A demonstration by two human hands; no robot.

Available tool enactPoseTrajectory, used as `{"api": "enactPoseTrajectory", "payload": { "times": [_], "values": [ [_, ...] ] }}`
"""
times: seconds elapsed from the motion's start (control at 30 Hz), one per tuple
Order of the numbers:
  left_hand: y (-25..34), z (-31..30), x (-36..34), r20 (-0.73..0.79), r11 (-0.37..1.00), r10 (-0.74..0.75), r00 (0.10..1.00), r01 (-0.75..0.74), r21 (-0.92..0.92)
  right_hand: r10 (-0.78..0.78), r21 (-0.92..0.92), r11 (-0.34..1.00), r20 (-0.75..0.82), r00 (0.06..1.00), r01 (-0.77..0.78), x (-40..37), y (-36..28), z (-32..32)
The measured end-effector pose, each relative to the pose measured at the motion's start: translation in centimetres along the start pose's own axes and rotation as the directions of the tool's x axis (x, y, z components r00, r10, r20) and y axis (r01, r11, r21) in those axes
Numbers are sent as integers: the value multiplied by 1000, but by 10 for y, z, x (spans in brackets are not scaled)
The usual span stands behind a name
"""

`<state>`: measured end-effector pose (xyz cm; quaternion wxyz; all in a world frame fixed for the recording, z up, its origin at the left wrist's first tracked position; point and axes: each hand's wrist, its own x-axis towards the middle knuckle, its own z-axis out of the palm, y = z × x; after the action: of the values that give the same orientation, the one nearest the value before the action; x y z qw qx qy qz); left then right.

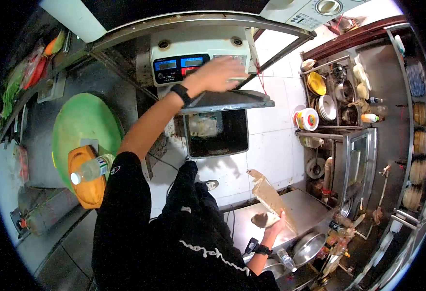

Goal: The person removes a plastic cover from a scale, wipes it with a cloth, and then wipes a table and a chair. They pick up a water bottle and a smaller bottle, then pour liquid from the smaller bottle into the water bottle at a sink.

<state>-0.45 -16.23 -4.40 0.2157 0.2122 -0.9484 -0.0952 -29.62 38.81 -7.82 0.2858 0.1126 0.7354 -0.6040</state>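
Holding cardbd (273, 200) w/ RH (279, 223), LH (221, 74) nr bin lid (227, 100).

White tiled floor (273, 116) bears a dark bin (236, 133); the steel worktop (38, 160) carries a green chopping board (83, 121), topped by what looks like a wooden sizzler tray (91, 192) under a capped bottle (94, 168)

We hold torn cardboard (271, 200) in our right hand (278, 223). Our left hand (220, 74) stretches between the scale (201, 43) and the bin (219, 155), the green board (79, 121) left of both hands.

Bright middle, fisheye-bent edges, black corners
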Motion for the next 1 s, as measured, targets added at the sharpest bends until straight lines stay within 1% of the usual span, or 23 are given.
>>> {"api": "enactPoseTrajectory", "payload": {
  "times": [0.03, 0.07, 0.1, 0.13, 0.2, 0.23, 0.27, 0.3, 0.37, 0.43, 0.47, 0.5, 0.57, 0.6, 0.63, 0.7, 0.73, 0.77, 0.83, 0.87, 0.9, 0.97, 1.0],
  "values": [
    [11, 8, 9, -143, 999, 10, 990, -14, -31, 14, -7, 1000, 8, 1000, -14, 3, 1, -1],
    [13, 8, 18, -229, 987, -142, 963, 155, 40, -10, -13, 1000, 16, 1000, 10, 4, 0, -1],
    [11, 5, 28, -325, 943, -274, 905, 319, 95, -36, -13, 999, 21, 999, 36, 6, 1, 1],
    [4, 13, 35, -371, 856, -414, 832, 494, 152, -62, -11, 998, 22, 998, 62, 5, 1, 3],
    [-7, 33, 46, -480, 582, -630, 610, 781, 228, -100, -56, 993, 7, 995, 100, -13, -7, 18],
    [8, 18, 50, -207, 779, -573, 793, 605, 165, -121, -81, 989, 7, 993, 121, -22, -16, 25],
    [26, 5, 50, 60, 910, -414, 908, 413, 32, -128, -76, 989, 32, 991, 130, -28, -24, 28],
    [44, -7, 51, 290, 963, -172, 941, 222, -150, -132, -64, 989, 56, 990, 135, -35, -29, 33],
    [68, 28, 48, 183, 978, 103, 978, -66, -196, -158, -64, 985, 67, 985, 162, -44, -35, 36],
    [106, 32, 35, 18, 895, -85, 996, 84, -439, -209, -89, 973, 52, 977, 213, -45, -43, 39],
    [127, 26, 32, 64, 837, -168, 984, 176, -518, -239, -75, 968, 20, 971, 239, -58, -56, 54],
    [147, 19, 27, 116, 763, -247, 962, 266, -588, -260, -88, 961, 52, 964, 264, -58, -64, 56],
    [184, 22, 11, 162, 745, -269, 949, 312, -590, -257, -24, 965, 104, 961, 260, -68, -85, 71],
    [195, 3, 10, 454, 740, -235, 860, 461, -490, -299, -18, 951, 193, 934, 308, -72, -95, 76],
    [205, -16, 11, 701, 743, -196, 685, 571, -351, -344, -34, 933, 207, 916, 358, -81, -106, 88],
    [223, 5, -11, 784, 658, -136, 606, 647, -386, -430, -62, 888, 236, 871, 455, -101, -124, 108],
    [228, 8, -17, 843, 455, -57, 534, 766, -454, -453, -108, 867, 233, 860, 486, -102, -129, 108],
    [232, 11, -24, 891, 230, 23, 454, 865, -447, -445, -95, 871, 259, 857, 481, -107, -133, 110],
    [241, 35, -40, 791, -179, 50, 610, 784, -594, -438, -71, 876, 297, 849, 477, -121, -143, 115],
    [237, 26, -42, 696, -240, 9, 718, 677, -696, -456, -31, 873, 301, 837, 487, -131, -143, 119],
    [235, 17, -44, 610, -376, -42, 792, 553, -744, -479, -78, 856, 251, 841, 511, -126, -136, 114],
    [234, 36, -42, 513, -624, -156, 844, 318, -714, -447, -122, 849, 354, 822, 514, -111, -121, 88],
    [231, 30, -37, 434, -737, -104, 895, 224, -638, -464, -112, 841, 353, 812, 529, -115, -119, 88]
  ]
}}
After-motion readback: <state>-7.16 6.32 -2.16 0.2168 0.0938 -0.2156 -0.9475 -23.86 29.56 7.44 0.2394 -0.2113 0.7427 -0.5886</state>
